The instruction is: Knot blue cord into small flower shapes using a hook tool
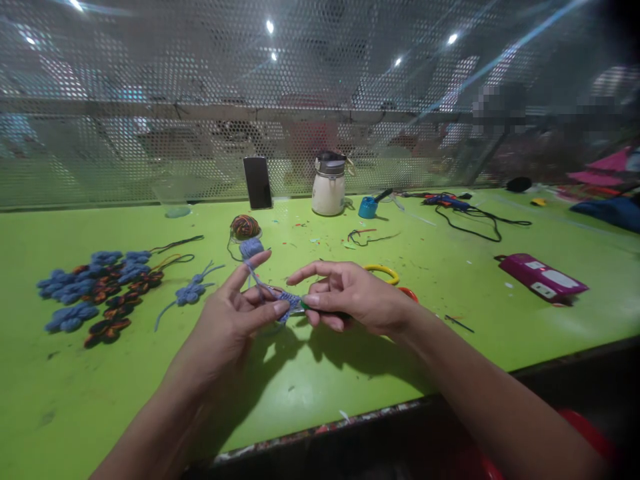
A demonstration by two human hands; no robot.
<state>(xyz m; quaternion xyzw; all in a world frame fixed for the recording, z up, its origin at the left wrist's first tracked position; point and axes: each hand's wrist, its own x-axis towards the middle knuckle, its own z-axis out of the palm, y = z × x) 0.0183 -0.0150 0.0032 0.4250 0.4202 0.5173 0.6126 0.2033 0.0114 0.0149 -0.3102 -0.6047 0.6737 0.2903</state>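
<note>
My left hand [245,307] pinches a small blue crochet piece [289,303] between thumb and fingers. Blue yarn runs over its raised index finger, back to a blue yarn ball [251,249]. My right hand [345,293] grips a crochet hook [306,303] with a green part showing near the thumb; its tip meets the blue piece, and the rest is mostly hidden by my fingers. To the left lie several blue crocheted flowers [70,316] and dark orange-and-black ones [107,330]. A single blue flower [191,291] with loose yarn tails lies nearer my left hand.
Behind my hands sit a multicoloured yarn ball [245,227], an upright phone [257,183], a white bottle [329,187] and a blue pot [368,207]. Yellow-handled scissors [383,272] lie partly behind my right hand. Rightward are a glue gun [447,201] with cable and a purple case [543,279].
</note>
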